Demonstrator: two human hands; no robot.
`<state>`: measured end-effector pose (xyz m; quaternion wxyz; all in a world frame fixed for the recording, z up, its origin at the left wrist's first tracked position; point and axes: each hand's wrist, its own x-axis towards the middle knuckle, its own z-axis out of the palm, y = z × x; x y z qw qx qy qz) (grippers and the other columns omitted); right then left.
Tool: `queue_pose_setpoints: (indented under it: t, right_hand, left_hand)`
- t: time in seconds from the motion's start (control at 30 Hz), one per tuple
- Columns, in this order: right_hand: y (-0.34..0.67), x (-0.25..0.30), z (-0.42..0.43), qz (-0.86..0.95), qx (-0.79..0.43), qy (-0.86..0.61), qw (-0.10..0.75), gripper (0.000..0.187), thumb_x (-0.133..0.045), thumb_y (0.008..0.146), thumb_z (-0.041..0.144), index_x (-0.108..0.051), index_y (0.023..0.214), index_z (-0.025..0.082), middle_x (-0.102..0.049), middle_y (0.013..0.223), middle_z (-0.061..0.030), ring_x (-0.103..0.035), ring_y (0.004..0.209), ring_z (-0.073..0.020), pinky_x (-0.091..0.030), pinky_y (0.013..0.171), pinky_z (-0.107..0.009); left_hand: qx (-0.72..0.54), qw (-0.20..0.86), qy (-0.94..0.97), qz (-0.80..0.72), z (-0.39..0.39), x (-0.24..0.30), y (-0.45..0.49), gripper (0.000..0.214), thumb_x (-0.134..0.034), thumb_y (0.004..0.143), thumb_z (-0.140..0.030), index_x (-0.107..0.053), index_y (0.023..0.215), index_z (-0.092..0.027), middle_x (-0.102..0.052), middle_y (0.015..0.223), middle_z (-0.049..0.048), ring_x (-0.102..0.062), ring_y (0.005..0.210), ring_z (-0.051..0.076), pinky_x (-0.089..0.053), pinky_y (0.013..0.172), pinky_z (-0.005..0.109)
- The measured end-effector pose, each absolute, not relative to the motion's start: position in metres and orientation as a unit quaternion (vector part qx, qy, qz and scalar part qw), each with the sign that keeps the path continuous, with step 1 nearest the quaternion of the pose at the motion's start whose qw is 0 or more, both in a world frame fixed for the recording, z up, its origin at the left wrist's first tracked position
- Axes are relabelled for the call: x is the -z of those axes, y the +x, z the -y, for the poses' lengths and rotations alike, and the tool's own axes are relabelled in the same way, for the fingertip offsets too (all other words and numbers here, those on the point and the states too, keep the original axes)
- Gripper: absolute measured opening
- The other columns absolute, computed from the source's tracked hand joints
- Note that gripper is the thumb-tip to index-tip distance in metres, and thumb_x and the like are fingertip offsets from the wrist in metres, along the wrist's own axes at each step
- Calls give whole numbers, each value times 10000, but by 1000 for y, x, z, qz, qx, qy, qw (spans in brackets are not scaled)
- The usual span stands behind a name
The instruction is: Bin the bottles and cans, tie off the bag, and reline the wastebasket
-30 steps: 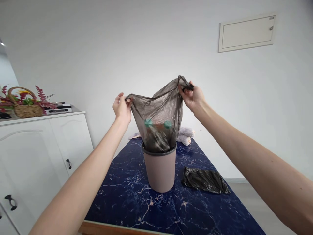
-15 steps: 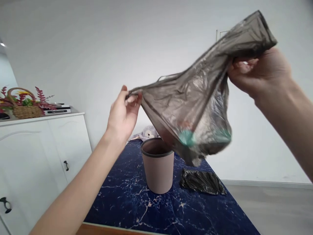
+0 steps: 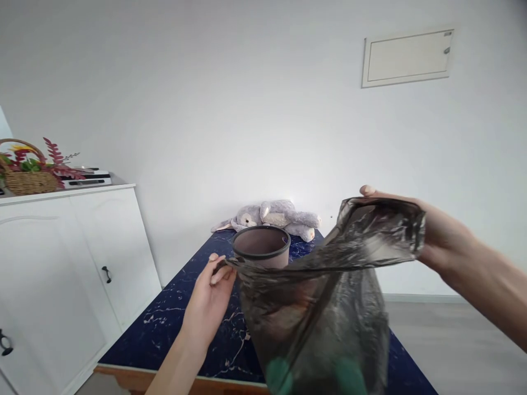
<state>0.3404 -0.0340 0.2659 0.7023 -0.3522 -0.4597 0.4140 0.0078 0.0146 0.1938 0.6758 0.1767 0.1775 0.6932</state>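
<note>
A grey see-through trash bag (image 3: 325,318) with blurred teal items at its bottom hangs in front of me, low and near the table's front edge. My left hand (image 3: 209,299) pinches the bag's left rim. My right hand (image 3: 432,233) grips the right rim, mostly hidden behind the plastic. Behind the bag stands the beige bin (image 3: 261,247) with a dark rim, its inside bare.
The bin stands on a blue marbled table (image 3: 181,329). A plush toy (image 3: 272,215) lies at the table's far end by the wall. A white cabinet (image 3: 61,274) at the left carries a flower basket (image 3: 24,173). A panel (image 3: 407,57) is set in the wall.
The bag has been lifted out of the bin, swung right, and brought down toward me. Both hands have dropped lower, still holding its rim.
</note>
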Motion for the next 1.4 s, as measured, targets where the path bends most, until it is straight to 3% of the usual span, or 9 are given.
queue_pose_setpoints:
  t: [0.17,0.47,0.7,0.8,0.9,1.03,1.2,1.3,1.4]
  right_hand:
    - [324,-249,26,407,-512,-345,673,288,-941,641,158,-720,809,236,-691,787,35,-639,696,-118,-591,602,-177]
    - [357,-184,17,445,-469,-438,624,263,-882,823,357,-833,1064,262,-784,1172,-50,-699,1072,-214,-636,853,-221]
    - [371,-159,41,452,-424,-481,620,415,-889,813,520,-808,1156,301,-794,1190,-50,-714,1115,-240,-656,845,-233]
    - [369,-155,55,447,-390,-510,623,498,-941,767,485,-777,1204,312,-792,1220,-58,-735,1109,-245,-643,714,-184]
    - [363,-151,61,398,-419,-482,658,457,-938,765,426,-771,1173,309,-765,1319,-70,-707,1260,-292,-680,775,-236]
    - [353,-146,55,283,-497,-386,724,413,-932,720,312,-760,1095,289,-809,1060,-34,-785,1050,-231,-699,875,-264]
    - [332,-153,45,276,-529,-285,750,284,-889,784,230,-702,989,295,-666,742,69,-765,811,-133,-663,972,-220]
    - [313,-170,45,301,-528,-298,736,279,-886,797,247,-696,999,281,-695,784,46,-787,877,-172,-683,921,-259]
    - [291,-190,49,350,-526,-320,706,266,-885,813,281,-703,1007,273,-745,851,9,-797,922,-219,-686,846,-288]
  left_hand:
    - [-737,626,209,-145,-50,-199,-13,300,-459,1019,24,-557,803,-159,-446,624,-81,-418,433,10,-508,580,118]
    - [-739,588,253,-211,-85,-164,-40,227,-617,886,16,-565,805,-190,-332,545,-125,-423,469,46,-608,792,231]
    - [-740,524,281,-314,-68,-141,-63,225,-801,754,-72,-662,898,-174,-648,763,-51,-639,666,82,-533,679,164]
    - [-727,473,319,-382,-53,-139,-70,244,-854,768,-140,-726,973,-169,-712,813,-22,-681,714,89,-499,639,134]
    - [-719,495,313,-374,-40,-146,-69,182,-778,848,-106,-684,974,-198,-733,838,9,-749,818,162,-578,740,211]
    - [-711,562,274,-321,-30,-156,-57,152,-621,940,-37,-614,933,-188,-546,659,-54,-598,553,94,-592,674,225]
    - [-691,549,383,-272,-19,-155,-42,125,-761,874,-144,-655,934,-171,-444,714,-66,-339,498,57,-364,451,168]
    - [-647,464,523,-305,-5,-158,-26,296,-876,797,-254,-735,1053,-200,-504,762,-33,-470,643,111,-447,602,187]
    - [-577,386,645,-318,10,-167,1,748,-1015,559,-201,-754,1258,-254,-572,836,-7,-547,796,184,-484,736,228]
